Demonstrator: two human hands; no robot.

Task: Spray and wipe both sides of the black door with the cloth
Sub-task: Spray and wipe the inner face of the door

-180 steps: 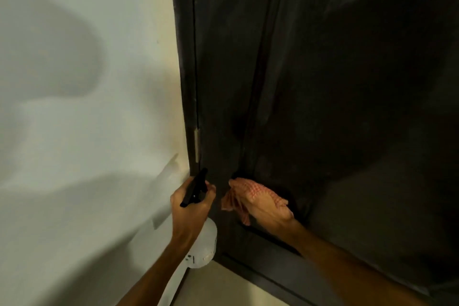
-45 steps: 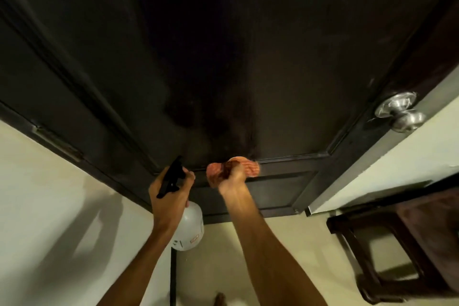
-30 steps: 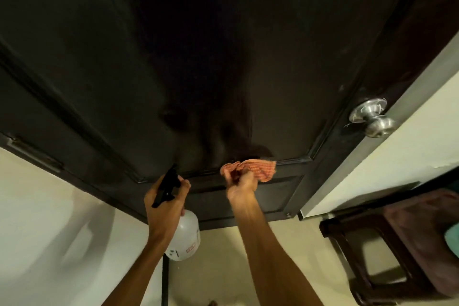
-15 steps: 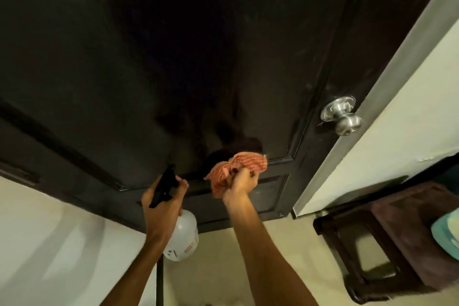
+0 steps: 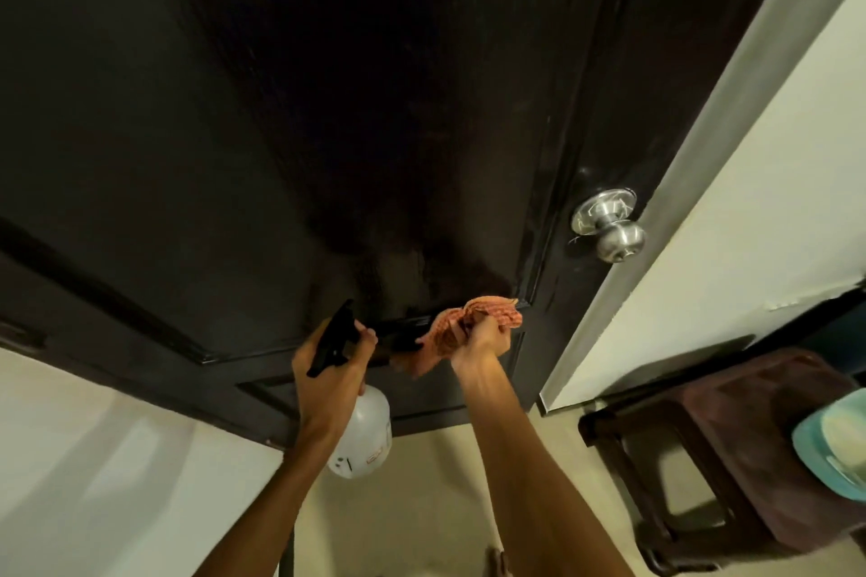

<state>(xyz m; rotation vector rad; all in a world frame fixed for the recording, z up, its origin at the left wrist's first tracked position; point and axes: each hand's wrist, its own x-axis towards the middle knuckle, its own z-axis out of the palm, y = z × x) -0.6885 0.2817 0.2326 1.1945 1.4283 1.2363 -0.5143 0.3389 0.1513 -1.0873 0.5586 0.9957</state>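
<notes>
The right hand [image 5: 482,337] is gripping a bunched orange checked cloth [image 5: 468,326], fingers curled round it, and is pressing it against the black door [image 5: 328,108] at the lower right corner of the large recessed panel, where the raised moulding turns. Part of the cloth is hanging loose to the left of the fist, over the rail beneath the panel. The door surface just above the cloth is showing a streaky, wet-looking sheen.

The left hand [image 5: 328,370] is clamped round the black trigger head of a spray bottle [image 5: 363,433], fingers wrapped about the neck; the translucent white body is hanging below the hand, in front of the door's bottom rail. The 2 hands are sitting near each other, the bottle just left of the cloth.

A silver door knob [image 5: 609,225] is sticking out from the door's right stile, up and to the right of the cloth. Beside the door edge a pale wall [image 5: 750,201] is running down to a dark wooden stool [image 5: 726,450], and a teal plate [image 5: 829,450] is resting on its right side at the frame's edge.
</notes>
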